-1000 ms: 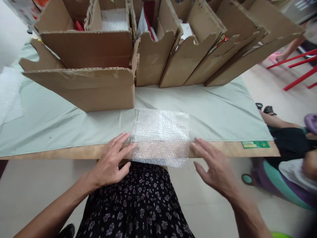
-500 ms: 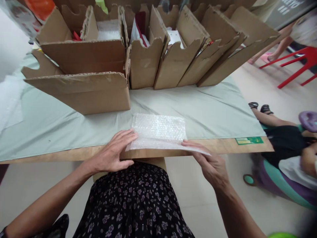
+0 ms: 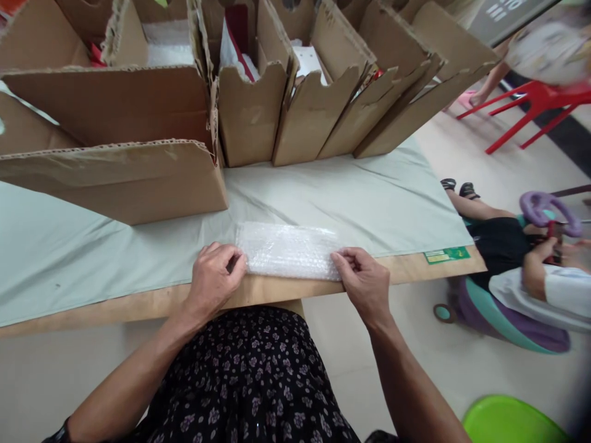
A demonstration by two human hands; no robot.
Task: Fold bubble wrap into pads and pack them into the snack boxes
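A clear bubble wrap bag [image 3: 289,249] lies flat near the front edge of the table, wider than it is deep. My left hand [image 3: 216,271] pinches its left end between thumb and curled fingers. At the opposite end, my right hand [image 3: 362,274] grips the lower right corner the same way. Whether anything lies inside the wrap I cannot tell. Both hands rest at the bare wooden strip of the table, just beyond my lap.
Several upright cardboard boxes [image 3: 252,117] line the back of the cloth-covered table [image 3: 369,203]. A green card [image 3: 446,255] lies at the right edge. To the right are a seated person [image 3: 503,252] on a purple ride-on toy, a red stool [image 3: 540,104] and a green round object [image 3: 512,421].
The raised front flap of the bubble wrap now lies flat. My left hand has gone from spread fingers to a pinch, and my right hand now grips the right end. The view has shifted.
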